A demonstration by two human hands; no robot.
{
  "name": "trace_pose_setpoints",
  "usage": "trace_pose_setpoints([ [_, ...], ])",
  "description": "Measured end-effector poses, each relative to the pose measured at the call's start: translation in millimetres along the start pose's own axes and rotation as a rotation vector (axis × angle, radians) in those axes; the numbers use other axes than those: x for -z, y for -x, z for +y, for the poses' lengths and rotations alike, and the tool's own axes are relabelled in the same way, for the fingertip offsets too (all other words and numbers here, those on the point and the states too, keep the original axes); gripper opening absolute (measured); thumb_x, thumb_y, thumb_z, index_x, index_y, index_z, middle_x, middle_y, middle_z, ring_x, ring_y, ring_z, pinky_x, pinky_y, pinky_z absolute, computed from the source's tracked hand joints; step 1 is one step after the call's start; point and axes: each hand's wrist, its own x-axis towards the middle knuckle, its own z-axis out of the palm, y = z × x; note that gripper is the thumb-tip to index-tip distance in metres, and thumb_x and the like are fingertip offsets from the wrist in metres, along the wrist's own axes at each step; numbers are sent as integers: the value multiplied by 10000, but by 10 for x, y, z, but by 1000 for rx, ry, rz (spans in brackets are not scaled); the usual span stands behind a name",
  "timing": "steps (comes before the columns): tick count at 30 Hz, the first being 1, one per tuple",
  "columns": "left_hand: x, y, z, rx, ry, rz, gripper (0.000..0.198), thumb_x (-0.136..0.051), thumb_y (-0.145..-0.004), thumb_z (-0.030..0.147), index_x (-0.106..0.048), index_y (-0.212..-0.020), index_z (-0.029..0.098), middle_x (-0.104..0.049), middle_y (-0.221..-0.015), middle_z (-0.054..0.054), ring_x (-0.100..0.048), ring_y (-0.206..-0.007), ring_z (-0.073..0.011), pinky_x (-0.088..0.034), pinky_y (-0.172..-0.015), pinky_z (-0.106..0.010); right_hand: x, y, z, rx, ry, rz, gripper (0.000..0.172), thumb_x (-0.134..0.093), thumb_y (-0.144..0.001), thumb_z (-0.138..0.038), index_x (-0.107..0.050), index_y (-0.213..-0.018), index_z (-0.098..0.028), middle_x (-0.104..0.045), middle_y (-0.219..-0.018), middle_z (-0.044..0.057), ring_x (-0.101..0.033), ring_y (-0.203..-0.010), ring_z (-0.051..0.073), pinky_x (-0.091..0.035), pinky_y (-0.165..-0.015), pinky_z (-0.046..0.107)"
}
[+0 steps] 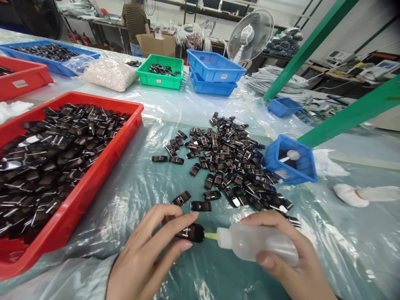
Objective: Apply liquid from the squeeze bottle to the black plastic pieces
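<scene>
My left hand [153, 246] grips a small glossy black plastic casing [194, 233] between thumb and fingers, low in the middle of the view. From the right, my right hand [290, 254] is wrapped round a translucent squeeze bottle [259, 242] lying on its side. The bottle's thin yellow-green nozzle tip [211, 236] points left and meets the end of the casing, or nearly so; I cannot tell whether it goes in. Just beyond my hands lies a loose heap of similar black casings [218, 179], with a few single ones nearest my left fingers.
A large red tray [125, 133] of black parts stands at left. A small blue bin [290, 175] holds a white scoop-like item. Behind are a green tray [160, 83], stacked blue trays [212, 75], a bag of pale pieces [109, 74], green posts [353, 110] and a fan [248, 35].
</scene>
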Motion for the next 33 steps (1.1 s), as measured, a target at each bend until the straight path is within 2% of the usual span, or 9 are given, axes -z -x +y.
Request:
trace_pose_setpoints([
  [4, -3, -4, 8, -42, 14, 30, 258, -425, -980, 268, -524, -1217, 291, -476, -1090, 23, -479, -1019, -49, -342, -896, -67, 13, -1, -8, -33, -22, 1, 311, -651, -779, -633, -668, -892, -344, -603, -760, -33, -545, -543, 94, -405, -450, 139],
  [11, -1, 13, 42, 0, 35, 21, 255, -450, -967, 274, -540, -1203, 309, -525, -1060, 6, -509, -989, -105, -394, -875, -163, 39, -7, 4, -52, -44, -11, 301, -684, -758, -616, -686, -880, -341, -604, -774, -11, -545, -548, 109, -404, -457, 160],
  [18, 14, 19, 34, 57, 41, 9, 252, -472, -957, 271, -529, -1194, 331, -520, -1100, 16, -520, -1026, -94, -412, -887, -149, 104, -51, 103, -20, 0, -99, 313, -624, -818, -596, -650, -940, -309, -634, -752, 0, -545, -531, 124, -409, -437, 167],
  [20, 30, -11, 3, 98, 51, -11, 257, -475, -954, 279, -515, -1199, 349, -525, -1128, 19, -540, -1048, -90, -438, -873, -145, 121, -66, 161, -68, -2, -131, 318, -597, -849, -574, -644, -1004, -300, -649, -771, 8, -577, -560, 133, -444, -458, 169],
  [22, 46, -50, -34, 173, 82, -32, 253, -465, -957, 309, -505, -1202, 358, -530, -1167, 18, -559, -1071, -93, -468, -853, -153, 125, -85, 218, -136, -47, -141, 360, -573, -872, -568, -638, -1096, -293, -668, -822, 20, -619, -620, 141, -499, -522, 180],
  [24, 54, -84, -64, 277, 123, -8, 246, -441, -965, 348, -500, -1202, 374, -534, -1209, 27, -557, -1112, -101, -479, -871, -177, 112, -112, 261, -158, -83, -128, 409, -566, -887, -552, -616, -1188, -280, -680, -995, 53, -663, -783, 168, -552, -671, 221],
  [27, 49, -110, -84, 382, 185, 61, 237, -403, -973, 392, -513, -1183, 396, -552, -1227, 59, -536, -1158, -108, -459, -939, -219, 56, -164, 290, -157, -81, -124, 472, -591, -893, -493, -551, -1287, -236, -576, -1271, 104, -600, -1090, 226, -519, -907, 321],
  [29, 44, -110, -81, 410, 216, 82, 235, -394, -972, 407, -527, -1166, 393, -569, -1218, 70, -536, -1160, -113, -449, -964, -237, 2, -198, 301, -141, -66, -115, 445, -605, -892, -452, -544, -1263, -214, -558, -1295, 108, -558, -1156, 226, -487, -966, 344],
  [33, 50, -104, -57, 397, 256, 76, 233, -406, -967, 404, -528, -1164, 375, -589, -1212, 68, -540, -1162, -121, -461, -958, -244, -82, -227, 352, -56, -10, -101, 275, -589, -913, -362, -532, -1146, -226, -567, -1266, 73, -544, -1160, 188, -462, -989, 331],
])
